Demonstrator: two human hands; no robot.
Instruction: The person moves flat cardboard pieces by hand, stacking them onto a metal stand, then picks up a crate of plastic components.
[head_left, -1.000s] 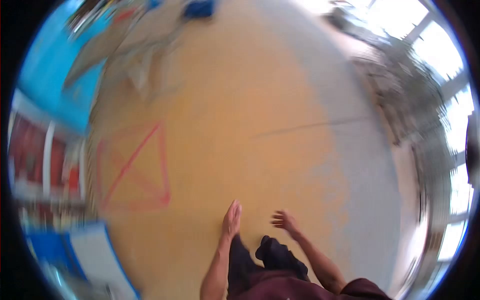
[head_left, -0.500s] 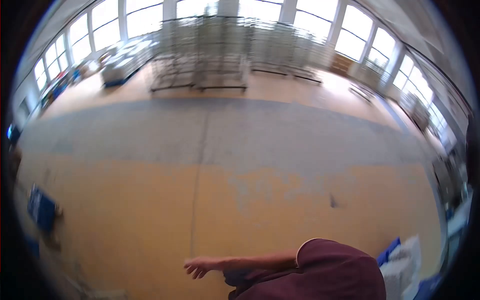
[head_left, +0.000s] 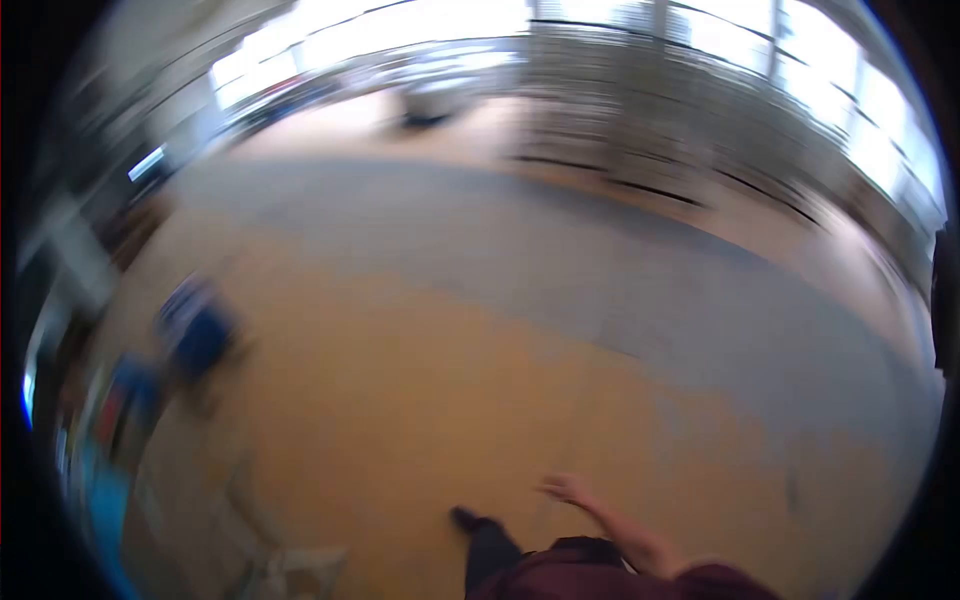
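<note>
1. Down at the near edge, a bit right of centre, one hand is sticking out over the floor on a bare forearm. Pretty sure it's the right hand going by the arm, but everything's smeared.
2. Fingers are looking loosely spread and it isn't gripping anything, nothing touching it either. Blur is making it hard to say exactly how far open.
3. Left hand isn't showing up anywhere, so can't tell what it's doing.
4. Just left of the hand, a dark trouser leg is reaching forward with a shoe planted on the floor, near the hand but apart from it.
5. Maroon shirt is filling the very bottom of the view.
6. Nearest stuff otherwise is just floor: orange-tan close by, a grey band running across farther out.
7. Over on the left, a blue crate-ish blob is sitting on the floor, well apart from the hand. Too blurry to say what it really is.
8. Far side, metal racks are standing under bright windows.
</note>
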